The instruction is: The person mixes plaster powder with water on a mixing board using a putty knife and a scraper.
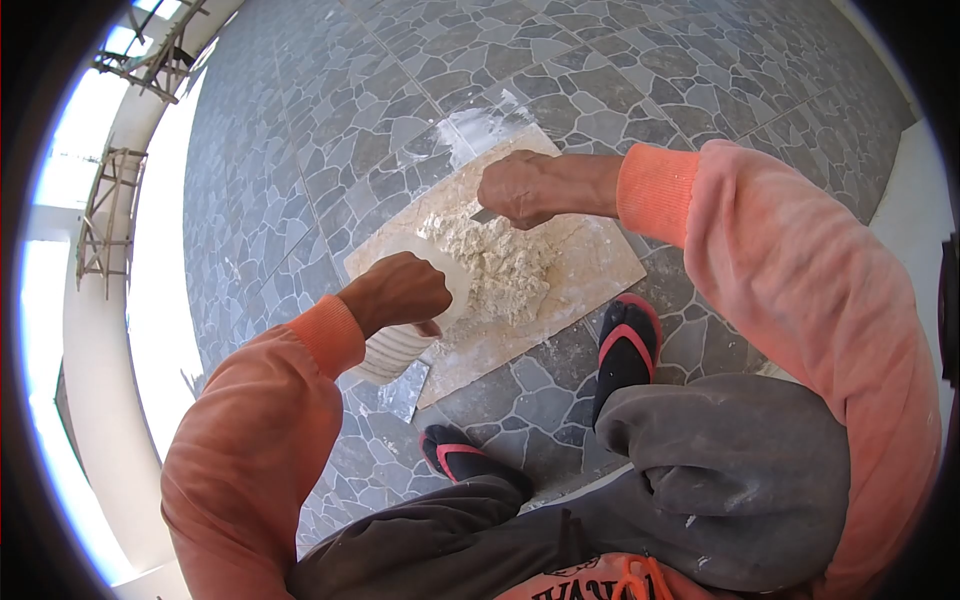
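A heap of whitish, lumpy paste or powder (505, 270) lies on a square beige board (590, 270) on the floor. My left hand (398, 292) is closed on the rim of a white ribbed container (385, 355), which is tilted beside the heap's left edge. Over the heap's upper part, my right hand (520, 190) is wrapped round a tool. Only a small bit of its metal blade (484, 214) shows below the fingers; the handle is hidden in the fist.
A flat metal plate (404, 390) lies by the board's lower left corner. White smears (480, 125) mark the stone-patterned tiles (400, 120) beyond the board. My feet in red-strapped sandals (628, 340) stand near its lower edge. Wooden scaffolding (108, 215) shows at far left.
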Available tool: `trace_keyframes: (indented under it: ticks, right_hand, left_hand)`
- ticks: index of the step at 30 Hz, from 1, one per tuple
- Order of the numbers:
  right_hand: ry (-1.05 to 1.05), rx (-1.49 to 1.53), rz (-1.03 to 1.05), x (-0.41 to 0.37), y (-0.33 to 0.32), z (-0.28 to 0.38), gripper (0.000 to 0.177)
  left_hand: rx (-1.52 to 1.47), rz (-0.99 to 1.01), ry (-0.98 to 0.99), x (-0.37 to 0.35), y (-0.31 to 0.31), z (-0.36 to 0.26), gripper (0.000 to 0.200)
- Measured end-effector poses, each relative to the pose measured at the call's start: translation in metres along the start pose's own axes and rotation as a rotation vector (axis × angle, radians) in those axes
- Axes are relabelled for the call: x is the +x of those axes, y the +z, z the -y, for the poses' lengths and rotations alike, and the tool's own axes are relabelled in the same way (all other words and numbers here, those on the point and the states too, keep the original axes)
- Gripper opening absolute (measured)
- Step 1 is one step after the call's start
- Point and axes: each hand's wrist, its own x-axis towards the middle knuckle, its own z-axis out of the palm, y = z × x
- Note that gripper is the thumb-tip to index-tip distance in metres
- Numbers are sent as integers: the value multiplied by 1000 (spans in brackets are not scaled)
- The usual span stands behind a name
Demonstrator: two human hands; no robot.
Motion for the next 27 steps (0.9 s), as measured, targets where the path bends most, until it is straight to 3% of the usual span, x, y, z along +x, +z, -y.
trace_keyframes:
  ticks: [27]
  right_hand:
    - [-4,0,2,-1,0,-1,17]
  left_hand:
    - [2,13,27,5,-10,-3,43]
